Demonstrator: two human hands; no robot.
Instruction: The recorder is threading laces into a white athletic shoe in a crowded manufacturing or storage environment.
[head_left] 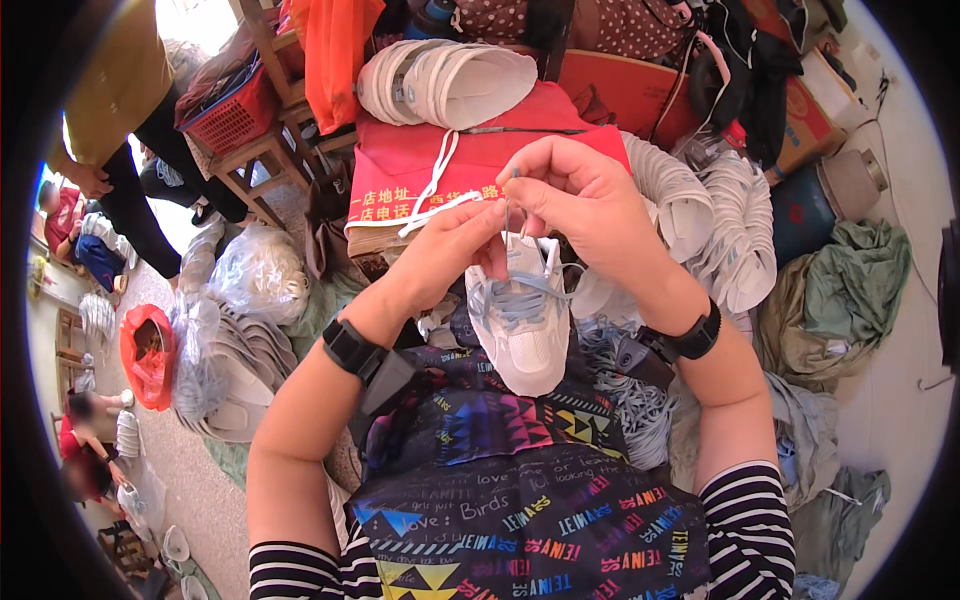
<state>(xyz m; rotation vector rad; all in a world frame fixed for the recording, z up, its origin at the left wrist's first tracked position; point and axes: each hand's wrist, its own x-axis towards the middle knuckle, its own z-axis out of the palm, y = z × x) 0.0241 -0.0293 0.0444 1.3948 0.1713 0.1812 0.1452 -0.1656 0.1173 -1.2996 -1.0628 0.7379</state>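
A white sneaker (530,355) rests on my apron-covered lap, toe toward me. Blue-grey shoelace (515,297) criss-crosses its front. Above the shoe's opening, my right hand (590,205) pinches a thin lace end between thumb and fingers. My left hand (445,255) is just below and to the left, its fingertips closed on the same lace. The lace between the fingers is partly hidden by them. Beyond my hands is a red bag (420,160) spread over a low surface, with a white cord (440,180) lying across it.
Nested white shoe uppers (450,85) lie on the red bag; further stacks (735,230) stand at the right. A bundle of loose laces (640,410) hangs by my right side. Grey shoe parts (250,355) and a red plastic bag (148,355) sit leftward. A person (115,90) stands far left.
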